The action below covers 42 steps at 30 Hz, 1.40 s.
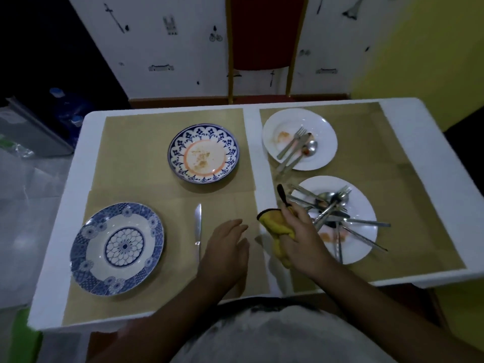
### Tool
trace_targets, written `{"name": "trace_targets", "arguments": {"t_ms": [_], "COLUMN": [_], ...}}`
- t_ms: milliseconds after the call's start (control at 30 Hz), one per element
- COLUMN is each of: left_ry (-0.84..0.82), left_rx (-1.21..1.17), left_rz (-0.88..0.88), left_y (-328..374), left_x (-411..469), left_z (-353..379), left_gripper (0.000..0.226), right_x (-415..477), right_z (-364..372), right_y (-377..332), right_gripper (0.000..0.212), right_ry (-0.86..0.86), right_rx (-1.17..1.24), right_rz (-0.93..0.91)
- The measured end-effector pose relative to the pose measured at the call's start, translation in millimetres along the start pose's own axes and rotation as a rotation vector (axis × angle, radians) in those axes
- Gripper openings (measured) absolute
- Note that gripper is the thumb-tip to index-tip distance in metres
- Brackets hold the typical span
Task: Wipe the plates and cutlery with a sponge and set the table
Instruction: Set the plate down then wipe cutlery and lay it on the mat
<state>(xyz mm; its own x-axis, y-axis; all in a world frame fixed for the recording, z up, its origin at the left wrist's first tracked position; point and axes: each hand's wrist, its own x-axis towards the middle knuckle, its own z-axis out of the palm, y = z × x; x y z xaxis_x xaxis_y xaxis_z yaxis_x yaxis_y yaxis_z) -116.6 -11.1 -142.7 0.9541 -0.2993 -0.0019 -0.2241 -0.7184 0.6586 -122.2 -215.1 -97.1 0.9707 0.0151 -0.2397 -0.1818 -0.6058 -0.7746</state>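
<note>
My right hand (301,239) grips a yellow cloth (275,222) beside a white plate (366,244) heaped with several forks, spoons and knives (332,208). My left hand (227,247) hovers flat, fingers apart, just right of a table knife (198,226) that lies on the mat. A blue patterned plate (117,248) with a clean face sits at the near left. A blue-rimmed plate (203,153) with crumbs sits further back. A white plate (300,138) at the far right carries a fork, a knife, a spoon and a food smear.
Tan placemats (136,142) cover the white table (68,205). A red chair with gold legs (264,48) stands behind the far edge. Water bottles and a grey box (39,127) sit on the floor at the left.
</note>
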Motion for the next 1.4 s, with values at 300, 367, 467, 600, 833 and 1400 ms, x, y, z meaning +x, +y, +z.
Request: {"name": "trace_targets", "arguments": {"t_ms": [300,367,467,600,833,1400], "left_ry": [-0.202,-0.223,-0.236,-0.249,-0.253,-0.416], "left_rx": [-0.006,-0.003,0.007,0.049,0.114,-0.633], "left_rz": [0.109,0.057,0.018,-0.058,-0.159,-0.609], "left_y": [89,106,131,148,163,169], "left_x": [48,59,75,95,111,88], "left_z": [50,61,74,93,113,66], "left_gripper": [0.032,0.031,0.024,0.015,0.017,0.034], "right_x": [-30,-35,-41,-41,-33,-14], "right_z": [-77,-90,-105,-115,-131,-128], "right_y": [49,60,73,91,107,81], "right_gripper": [0.054,0.052,0.044,0.045,0.038,0.053], "right_ry": [0.293,0.339,0.374,0.351,0.294,0.266], "right_rx": [0.325,0.396,0.500,0.637,0.748,0.104], "right_rz": [0.319,0.369,0.405,0.479,0.497,0.070]}}
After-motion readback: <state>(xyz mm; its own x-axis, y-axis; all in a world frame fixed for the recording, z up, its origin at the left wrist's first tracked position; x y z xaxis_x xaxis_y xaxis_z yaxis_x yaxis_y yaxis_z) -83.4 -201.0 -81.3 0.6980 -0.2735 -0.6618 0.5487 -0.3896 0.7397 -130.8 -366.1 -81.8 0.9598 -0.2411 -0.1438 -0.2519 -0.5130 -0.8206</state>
